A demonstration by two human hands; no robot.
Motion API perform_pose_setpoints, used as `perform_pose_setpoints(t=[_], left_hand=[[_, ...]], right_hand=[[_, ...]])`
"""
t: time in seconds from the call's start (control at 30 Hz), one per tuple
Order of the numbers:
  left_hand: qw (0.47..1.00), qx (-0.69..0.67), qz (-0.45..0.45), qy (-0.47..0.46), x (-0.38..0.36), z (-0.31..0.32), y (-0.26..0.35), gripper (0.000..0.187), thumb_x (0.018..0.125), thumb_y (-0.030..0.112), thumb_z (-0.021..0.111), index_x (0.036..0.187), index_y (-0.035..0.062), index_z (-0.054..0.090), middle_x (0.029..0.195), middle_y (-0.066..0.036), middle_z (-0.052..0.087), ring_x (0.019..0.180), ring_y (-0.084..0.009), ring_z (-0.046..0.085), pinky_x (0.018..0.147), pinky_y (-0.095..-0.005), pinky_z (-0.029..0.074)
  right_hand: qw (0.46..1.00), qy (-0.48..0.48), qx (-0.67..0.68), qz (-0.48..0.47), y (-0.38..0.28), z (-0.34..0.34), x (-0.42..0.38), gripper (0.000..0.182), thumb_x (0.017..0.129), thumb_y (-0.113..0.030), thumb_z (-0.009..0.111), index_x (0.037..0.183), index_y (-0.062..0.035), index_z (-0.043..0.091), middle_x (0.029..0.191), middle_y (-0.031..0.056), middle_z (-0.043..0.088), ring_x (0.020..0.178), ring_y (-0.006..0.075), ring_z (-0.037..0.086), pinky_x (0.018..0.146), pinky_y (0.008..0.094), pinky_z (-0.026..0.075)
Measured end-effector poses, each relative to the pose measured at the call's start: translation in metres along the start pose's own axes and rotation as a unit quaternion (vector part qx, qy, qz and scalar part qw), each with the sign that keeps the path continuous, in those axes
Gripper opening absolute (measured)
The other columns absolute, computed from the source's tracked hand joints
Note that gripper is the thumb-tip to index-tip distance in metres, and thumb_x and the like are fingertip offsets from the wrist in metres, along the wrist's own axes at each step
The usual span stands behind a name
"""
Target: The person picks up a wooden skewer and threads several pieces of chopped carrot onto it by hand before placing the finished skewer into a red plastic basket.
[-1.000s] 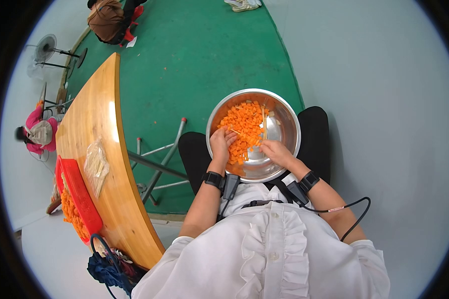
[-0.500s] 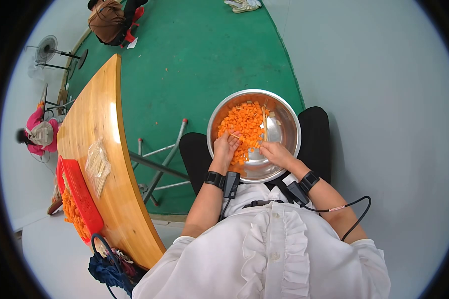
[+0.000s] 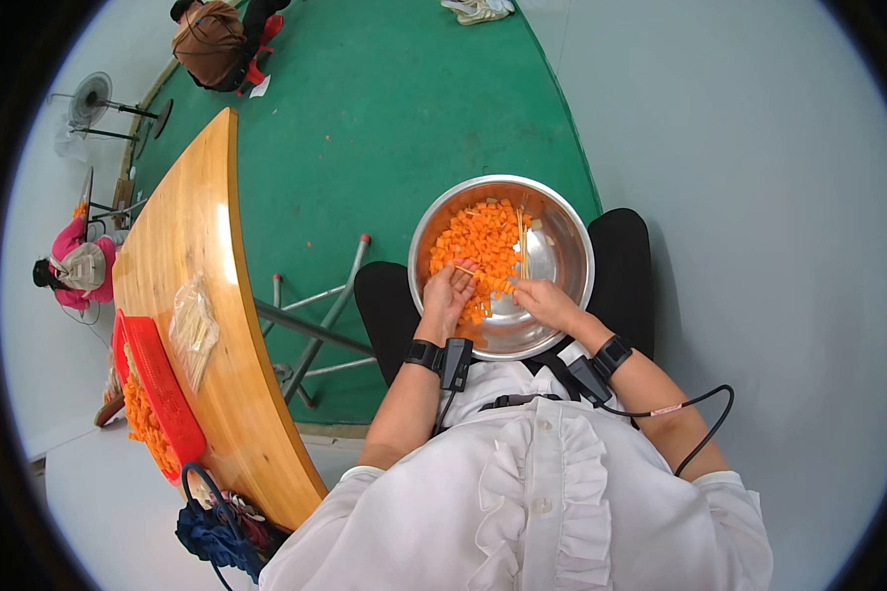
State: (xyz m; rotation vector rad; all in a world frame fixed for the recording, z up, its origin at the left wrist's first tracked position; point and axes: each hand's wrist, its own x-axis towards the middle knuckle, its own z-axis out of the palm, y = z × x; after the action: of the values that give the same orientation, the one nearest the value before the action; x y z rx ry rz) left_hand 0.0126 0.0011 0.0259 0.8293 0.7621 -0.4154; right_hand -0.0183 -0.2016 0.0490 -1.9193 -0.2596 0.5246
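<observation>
A wide steel bowl rests on my lap, with many orange carrot cubes heaped toward its left side. Several thin bamboo skewers lean inside it, right of the heap. My left hand is over the bowl's left part, palm partly up, its fingers curled round a skewer whose pale end shows. Orange pieces line up between the two hands, seemingly on that skewer. My right hand pinches a carrot cube at the near side of the heap; its fingertips partly hide it.
On my left stands a wooden table with a plastic bag of skewers and a red basket of carrot pieces. Folding metal legs are beneath it. Two other people sit farther off, near a fan.
Both hands stay almost in place over the bowl. My right fingers have shifted very slightly at the carrot cube; the rest looks the same.
</observation>
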Motion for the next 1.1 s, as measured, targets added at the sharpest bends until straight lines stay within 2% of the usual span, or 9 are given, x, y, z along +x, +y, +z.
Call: perform_pose_setpoints(t=[0.07,0.17,0.37,0.47,0.53,0.6,0.77,1.0,1.1], left_hand=[[0.999,-0.031,-0.020,0.004,-0.001,0.001,-0.002,0.021,0.092,0.022,0.042,0.101,0.0048,0.050,0.109,-0.013,0.056,0.101,-0.0217,0.054,0.077,-0.0316,0.045],[0.998,-0.045,-0.034,0.010,-0.001,0.002,-0.001,0.021,0.092,0.022,0.041,0.102,0.0053,0.050,0.111,-0.012,0.055,0.103,-0.0213,0.053,0.077,-0.0326,0.044],[0.998,-0.044,-0.047,0.022,-0.001,0.004,0.000,0.019,0.092,0.020,0.040,0.102,0.0062,0.050,0.111,-0.011,0.056,0.103,-0.0200,0.053,0.078,-0.0341,0.044],[0.998,-0.010,-0.056,0.010,0.005,-0.001,-0.006,0.018,0.091,0.019,0.041,0.100,0.0071,0.051,0.109,-0.010,0.058,0.102,-0.0195,0.054,0.078,-0.0348,0.044],[0.998,-0.017,-0.059,0.008,0.000,0.006,-0.009,0.017,0.091,0.020,0.042,0.099,0.0077,0.051,0.106,-0.009,0.059,0.099,-0.0195,0.056,0.078,-0.0352,0.045],[0.996,-0.058,-0.060,0.015,-0.006,0.015,-0.012,0.017,0.090,0.020,0.043,0.099,0.0082,0.052,0.104,-0.008,0.059,0.097,-0.0197,0.057,0.079,-0.0357,0.045],[0.999,0.004,-0.050,-0.020,-0.009,0.016,-0.006,0.018,0.090,0.021,0.044,0.101,0.0083,0.051,0.103,-0.009,0.060,0.097,-0.0210,0.057,0.078,-0.0369,0.047],[0.997,0.025,-0.075,-0.009,-0.013,0.016,-0.010,0.025,0.088,0.023,0.048,0.105,0.0051,0.049,0.108,-0.014,0.056,0.100,-0.0261,0.054,0.082,-0.0417,0.048],[0.997,0.051,-0.050,-0.033,-0.011,0.017,0.001,0.033,0.088,0.025,0.049,0.109,-0.0010,0.048,0.111,-0.016,0.049,0.097,-0.0259,0.054,0.077,-0.0375,0.050]], right_hand=[[1.000,0.003,0.021,-0.008,0.001,0.001,0.000,0.025,0.083,-0.020,0.041,0.078,0.0008,0.054,0.074,0.0230,0.058,0.073,0.0384,0.057,0.065,0.0425,0.044],[0.999,-0.003,-0.033,-0.004,0.000,0.001,0.000,0.024,0.083,-0.019,0.041,0.078,0.0011,0.053,0.073,0.0235,0.057,0.074,0.0387,0.057,0.065,0.0435,0.043],[0.983,0.048,-0.169,-0.061,-0.005,0.004,-0.002,0.019,0.082,-0.017,0.045,0.076,-0.0003,0.050,0.063,0.0219,0.055,0.063,0.0392,0.056,0.059,0.0467,0.043],[0.958,0.013,-0.277,-0.072,-0.016,-0.002,-0.004,0.017,0.082,-0.016,0.047,0.075,-0.0009,0.049,0.058,0.0202,0.054,0.056,0.0385,0.055,0.055,0.0467,0.043],[0.953,0.020,-0.286,-0.096,-0.016,-0.001,-0.001,0.017,0.082,-0.016,0.046,0.074,-0.0006,0.049,0.057,0.0199,0.054,0.055,0.0380,0.055,0.054,0.0464,0.043],[0.957,0.036,-0.266,-0.105,-0.015,0.003,0.003,0.017,0.082,-0.016,0.046,0.074,-0.0006,0.049,0.057,0.0197,0.054,0.055,0.0381,0.054,0.053,0.0464,0.043],[0.984,0.068,-0.145,-0.080,-0.010,0.005,0.002,0.020,0.083,-0.018,0.044,0.074,-0.0009,0.049,0.059,0.0208,0.054,0.059,0.0399,0.055,0.055,0.0478,0.043],[0.986,0.057,-0.153,-0.027,-0.003,0.006,0.001,0.021,0.084,-0.019,0.043,0.077,-0.0017,0.051,0.065,0.0227,0.055,0.064,0.0401,0.055,0.060,0.0487,0.042],[0.988,0.084,-0.126,-0.013,-0.004,0.004,0.001,0.021,0.085,-0.020,0.044,0.077,-0.0017,0.051,0.067,0.0223,0.056,0.065,0.0396,0.056,0.061,0.0480,0.042]])
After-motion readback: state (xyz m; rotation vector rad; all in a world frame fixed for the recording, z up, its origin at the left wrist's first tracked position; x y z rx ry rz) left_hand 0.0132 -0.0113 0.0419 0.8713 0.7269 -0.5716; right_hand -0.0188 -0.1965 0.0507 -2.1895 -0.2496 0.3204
